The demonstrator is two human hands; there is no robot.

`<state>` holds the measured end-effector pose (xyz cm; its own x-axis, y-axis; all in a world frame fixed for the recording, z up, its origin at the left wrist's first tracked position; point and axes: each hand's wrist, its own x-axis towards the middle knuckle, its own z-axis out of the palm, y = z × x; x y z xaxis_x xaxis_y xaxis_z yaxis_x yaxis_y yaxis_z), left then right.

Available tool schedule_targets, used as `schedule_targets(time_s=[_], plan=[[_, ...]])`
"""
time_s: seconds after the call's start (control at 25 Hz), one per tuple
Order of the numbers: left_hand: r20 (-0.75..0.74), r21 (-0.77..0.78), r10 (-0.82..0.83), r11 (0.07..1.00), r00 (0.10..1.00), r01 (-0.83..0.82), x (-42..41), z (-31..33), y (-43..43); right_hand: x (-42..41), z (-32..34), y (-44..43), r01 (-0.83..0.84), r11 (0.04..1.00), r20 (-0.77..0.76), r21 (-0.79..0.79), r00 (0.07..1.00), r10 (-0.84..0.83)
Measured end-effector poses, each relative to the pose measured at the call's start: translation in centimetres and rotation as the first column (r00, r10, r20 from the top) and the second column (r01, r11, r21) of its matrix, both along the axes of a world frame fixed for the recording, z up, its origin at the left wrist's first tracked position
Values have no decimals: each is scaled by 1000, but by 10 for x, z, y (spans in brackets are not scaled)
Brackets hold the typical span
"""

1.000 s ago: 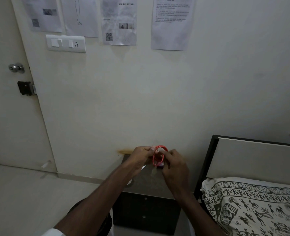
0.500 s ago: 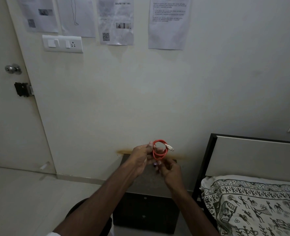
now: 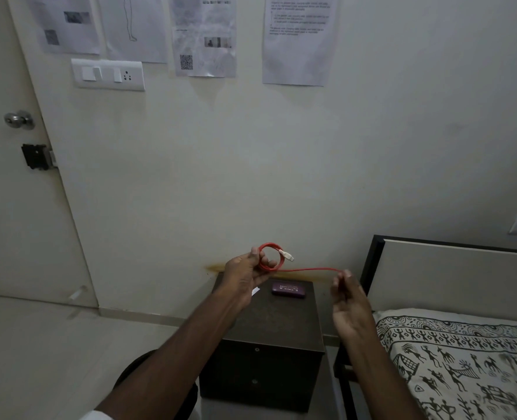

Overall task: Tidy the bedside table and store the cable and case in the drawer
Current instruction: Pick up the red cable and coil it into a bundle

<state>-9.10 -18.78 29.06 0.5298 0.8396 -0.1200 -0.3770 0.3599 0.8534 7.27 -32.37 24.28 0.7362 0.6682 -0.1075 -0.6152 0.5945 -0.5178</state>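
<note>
A red cable (image 3: 304, 270) hangs in the air above the dark bedside table (image 3: 277, 325). My left hand (image 3: 246, 274) grips its coiled part, and a white plug sticks out of the coil to the right. My right hand (image 3: 346, 294) pinches the cable's free end, so a straight length runs between the two hands. A small purple case (image 3: 289, 290) lies flat on the table top near the wall. Two drawer fronts with small knobs (image 3: 257, 349) face me, both closed.
A bed with a patterned cover (image 3: 463, 365) and a dark-framed headboard stands right of the table. A door (image 3: 11, 177) is at the left, and papers and a switch plate hang on the wall. A dark round object sits by my left forearm.
My right hand has drawn away to the right with the cable's end, stretching a length out of the coil. The purple case, hidden behind my hands before, now shows on the table.
</note>
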Motion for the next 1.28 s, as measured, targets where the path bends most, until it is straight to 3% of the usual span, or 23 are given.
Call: schedule_targets(time_s=[0.08,0.16,0.28,0.36,0.44,0.52,0.56,0.68,0.8,0.92,1.0,1.08,1.16,1.24,1.28], plan=[[-75,6,-48,999,996,49,2,-4,-8,1,20,8,14,991,-76,131,997,-4],[-141,27,-89,995,986,93,4,-10,-13,-5,34,17,-16,991,-10,136,1000,17],[-204,30,-58,997,977,65,6,-15,-14,-22,42,29,37,982,380,-187,924,37],[-233,37,-18,999,972,27,5,-19,-12,-34,40,31,229,929,699,-290,714,42],[-242,39,12,999,970,-3,4,-22,-9,-38,35,32,451,861,925,-233,377,52],[-250,30,36,999,968,-29,3,-25,-4,-33,29,33,587,796,988,-147,43,151],[-260,30,52,998,964,-46,4,-27,-1,-32,27,33,620,772,969,-138,-78,236],[-353,182,105,982,930,-41,4,-33,5,-33,25,34,641,739,858,-210,-242,454],[-475,448,64,876,878,179,-1,-37,2,-36,27,36,636,753,837,-168,-311,449],[-510,425,-110,830,853,361,-6,-35,0,-35,32,38,585,802,856,-119,-349,381],[-432,349,-188,867,882,356,-8,-33,0,-30,31,39,543,828,904,-139,-272,330],[-288,225,-192,939,938,261,-9,-30,1,-23,27,37,472,848,947,-242,-73,312],[-181,127,-183,970,966,207,-10,-28,4,-20,21,30,341,858,923,-383,184,339],[-199,126,-166,973,966,193,-9,-29,4,-22,18,24,210,871,857,-443,385,343],[-250,160,-153,967,956,197,-9,-31,4,-23,18,23,199,879,851,-434,412,327]])
